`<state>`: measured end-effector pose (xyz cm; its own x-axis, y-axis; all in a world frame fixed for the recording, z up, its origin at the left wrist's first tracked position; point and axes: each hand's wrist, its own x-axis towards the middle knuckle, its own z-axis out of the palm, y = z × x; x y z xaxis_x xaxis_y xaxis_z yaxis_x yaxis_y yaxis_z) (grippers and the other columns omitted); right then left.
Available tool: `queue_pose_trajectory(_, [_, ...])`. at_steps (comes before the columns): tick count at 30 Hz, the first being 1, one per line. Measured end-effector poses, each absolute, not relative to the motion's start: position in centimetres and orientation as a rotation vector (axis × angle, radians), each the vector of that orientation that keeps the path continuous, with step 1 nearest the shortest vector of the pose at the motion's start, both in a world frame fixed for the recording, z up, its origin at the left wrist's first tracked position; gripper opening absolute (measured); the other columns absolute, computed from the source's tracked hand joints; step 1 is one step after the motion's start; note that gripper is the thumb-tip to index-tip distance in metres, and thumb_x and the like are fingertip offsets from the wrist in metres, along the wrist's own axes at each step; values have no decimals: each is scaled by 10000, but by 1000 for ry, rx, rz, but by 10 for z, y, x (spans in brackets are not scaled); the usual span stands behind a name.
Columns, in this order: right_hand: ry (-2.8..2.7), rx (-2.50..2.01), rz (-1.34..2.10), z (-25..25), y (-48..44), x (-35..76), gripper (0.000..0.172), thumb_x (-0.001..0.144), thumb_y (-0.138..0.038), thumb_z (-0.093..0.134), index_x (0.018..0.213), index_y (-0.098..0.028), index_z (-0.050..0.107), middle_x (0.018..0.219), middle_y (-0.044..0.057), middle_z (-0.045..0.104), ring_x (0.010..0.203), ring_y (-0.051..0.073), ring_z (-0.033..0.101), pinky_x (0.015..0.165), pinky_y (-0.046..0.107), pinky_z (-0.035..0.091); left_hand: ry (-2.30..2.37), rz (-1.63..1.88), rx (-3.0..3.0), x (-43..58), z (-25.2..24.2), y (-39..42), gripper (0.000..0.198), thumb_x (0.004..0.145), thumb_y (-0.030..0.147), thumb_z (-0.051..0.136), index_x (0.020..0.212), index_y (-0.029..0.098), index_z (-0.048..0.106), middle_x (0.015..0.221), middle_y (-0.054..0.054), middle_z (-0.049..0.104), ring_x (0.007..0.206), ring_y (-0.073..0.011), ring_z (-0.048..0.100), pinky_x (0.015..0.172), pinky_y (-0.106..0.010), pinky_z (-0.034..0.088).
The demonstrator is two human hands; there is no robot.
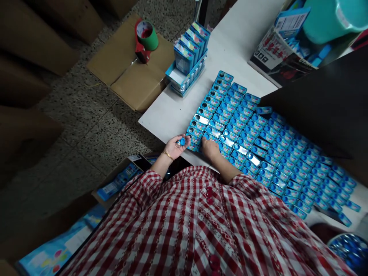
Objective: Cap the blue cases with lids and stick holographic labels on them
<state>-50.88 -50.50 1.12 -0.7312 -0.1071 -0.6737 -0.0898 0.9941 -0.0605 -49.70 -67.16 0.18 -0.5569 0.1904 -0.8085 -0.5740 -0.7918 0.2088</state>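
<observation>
Palm up at the table's front edge, my left hand (174,148) curls around small blue round caps (182,142). My right hand (211,149) is closed, its fingertips pressed down at the end of a flat blue case in the second column; whatever they pinch is hidden. Many such small rectangular blue cases (241,134) lie in slanted columns across the table. Those in the leftmost column (204,112) show dark round spots at one end. In the other columns, blue round caps sit at that spot.
A blue display box (186,82) with upright packs stands at the table's left corner. Beside it, a red tape dispenser (143,53) rests on a cardboard carton (120,73). A printed box (276,57) and teal tub (330,21) are at the back right. A bowl of shiny blue pieces (349,249) sits lower right.
</observation>
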Motion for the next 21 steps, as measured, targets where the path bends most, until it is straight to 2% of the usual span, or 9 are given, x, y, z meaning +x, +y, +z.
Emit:
queue_pose_trajectory(4, [2405, -157, -24, 12, -500, -512, 334, 852, -261, 484, 1168, -152, 496, 975, 161, 647, 917, 268, 621, 740, 349, 451, 637, 2375, -1104, -495, 2, -671, 158, 781, 94, 447, 791, 109, 604, 823, -99, 686, 858, -173, 661, 820, -331, 526])
queue_pose_trajectory(7, [2470, -218, -218, 20, -498, -509, 310, 867, -356, 493, 1121, -188, 549, 950, 112, 654, 893, 238, 616, 734, 318, 448, 621, 2356, -1036, -492, 1, -670, 202, 794, 100, 433, 870, 98, 620, 860, -112, 690, 872, -181, 659, 836, -344, 518])
queue_pose_trajectory(10, [2567, -462, -568, 29, -511, -510, 279, 901, -331, 448, 1123, -228, 583, 1043, 73, 627, 935, 184, 591, 752, 267, 439, 611, 2341, -1008, -491, 0, -665, 221, 817, 102, 417, 894, 104, 624, 782, -78, 685, 744, -144, 653, 798, -321, 526])
queue_pose_trajectory(13, [2541, -688, -744, 29, -526, -515, 262, 870, -223, 498, 1098, -214, 628, 1052, 75, 621, 971, 171, 566, 781, 247, 430, 589, 2342, -1081, -489, 0, -660, 209, 832, 91, 408, 809, 120, 614, 679, -35, 654, 608, -102, 610, 730, -271, 533])
queue_pose_trajectory(16, [2502, -661, -914, 22, -530, -520, 203, 851, -191, 520, 988, -172, 669, 952, 72, 650, 914, 151, 576, 801, 233, 423, 583, 2356, -1095, -485, 1, -665, 199, 827, 83, 418, 809, 118, 613, 728, -48, 667, 654, -113, 627, 726, -271, 537])
queue_pose_trajectory(18, [2507, -519, -1008, 17, -528, -523, 193, 862, -226, 505, 953, -155, 659, 913, 64, 656, 841, 133, 584, 761, 221, 427, 603, 2373, -1127, -482, 1, -676, 191, 817, 80, 428, 821, 109, 616, 759, -69, 675, 713, -135, 647, 750, -291, 542])
queue_pose_trajectory(21, [2480, -365, -871, 14, -528, -525, 197, 859, -258, 495, 962, -150, 625, 853, 45, 661, 745, 129, 584, 686, 219, 421, 635, 2422, -1256, -482, 0, -696, 162, 808, 88, 450, 818, 101, 611, 785, -102, 676, 810, -162, 660, 771, -286, 542])
